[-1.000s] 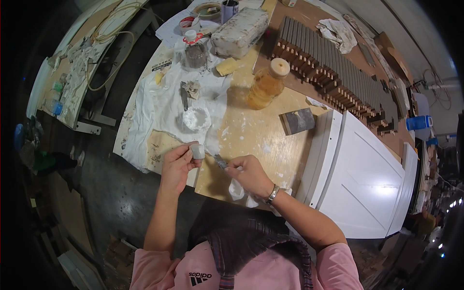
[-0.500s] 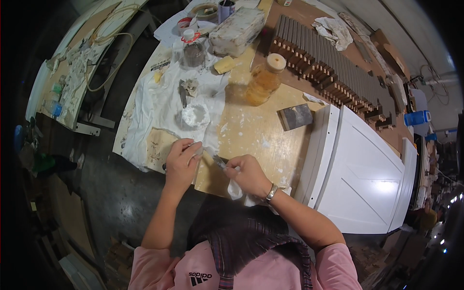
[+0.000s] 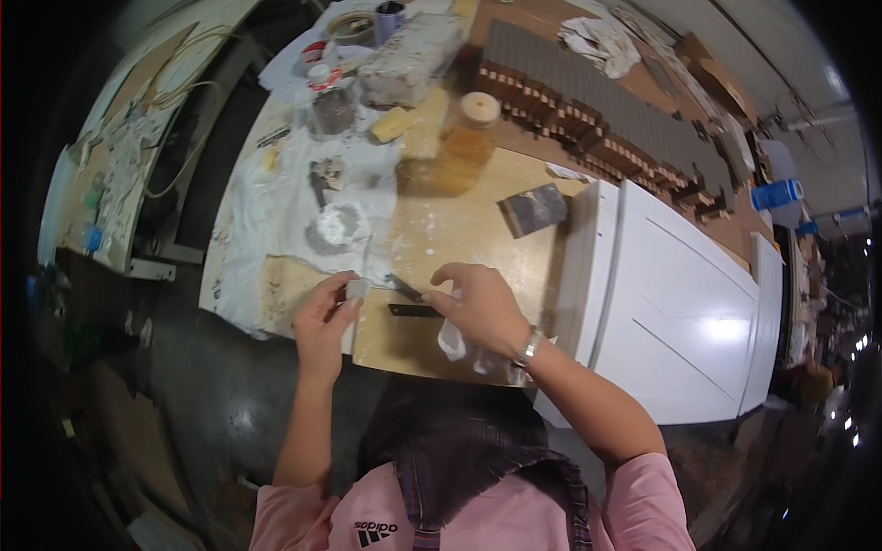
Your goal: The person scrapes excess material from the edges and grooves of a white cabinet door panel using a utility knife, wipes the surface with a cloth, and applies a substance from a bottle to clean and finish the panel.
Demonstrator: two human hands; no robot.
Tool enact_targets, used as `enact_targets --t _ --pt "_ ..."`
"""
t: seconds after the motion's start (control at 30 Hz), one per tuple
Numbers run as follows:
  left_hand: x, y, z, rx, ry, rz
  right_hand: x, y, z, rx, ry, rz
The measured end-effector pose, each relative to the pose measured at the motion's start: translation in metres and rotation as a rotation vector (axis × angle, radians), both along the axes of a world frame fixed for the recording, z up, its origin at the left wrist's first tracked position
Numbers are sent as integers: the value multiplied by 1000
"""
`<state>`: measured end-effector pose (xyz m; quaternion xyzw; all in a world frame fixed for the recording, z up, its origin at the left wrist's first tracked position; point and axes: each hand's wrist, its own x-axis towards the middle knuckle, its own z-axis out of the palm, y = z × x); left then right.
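Between the thumb and fingers of my left hand (image 3: 322, 317) is a small grey block (image 3: 356, 289). My right hand (image 3: 487, 308) is to its right, the index finger raised away from the thumb. A narrow dark putty knife (image 3: 402, 287) extends leftward from the right thumb; the other fingers' hold on it is partly hidden. Just below it shows a black strip with a small hole (image 3: 413, 310), running under the hand. Crumpled white tissue (image 3: 451, 340) hangs beneath that hand. Beyond the left hand, a shallow container of white paste (image 3: 338, 227) rests on white cloth (image 3: 266, 220).
A dark sanding block (image 3: 534, 210) and an orange-filled jar (image 3: 467, 142) stand on the wooden tabletop (image 3: 436, 230). White panels (image 3: 675, 312) flank it on the right. Stacked brown strips (image 3: 588, 101) lie at the back. A clear bottle (image 3: 333, 110) and yellow sponge (image 3: 392, 124) are farther off.
My hands have moved apart, the left one turning so the grey block shows. My right index finger has lifted from the thumb. The black strip has come into sight, and the whole view has shifted slightly.
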<state>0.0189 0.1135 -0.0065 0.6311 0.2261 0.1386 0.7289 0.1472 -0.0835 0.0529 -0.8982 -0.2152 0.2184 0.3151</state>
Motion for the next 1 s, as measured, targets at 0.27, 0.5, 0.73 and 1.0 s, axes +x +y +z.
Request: enact_targets --t 0.27,0.5,0.73,1.0 --pt "18 -28 44 -500 -143 -159 3 -173 148 297 -199 -481" --pt "36 -13 43 -97 -154 64 -5 -294 61 -141 -614 -400" --pt "1 54 37 354 7 266 8 -135 61 235 -593 -49" --pt "20 61 30 312 11 192 46 91 -48 403 -354 251"
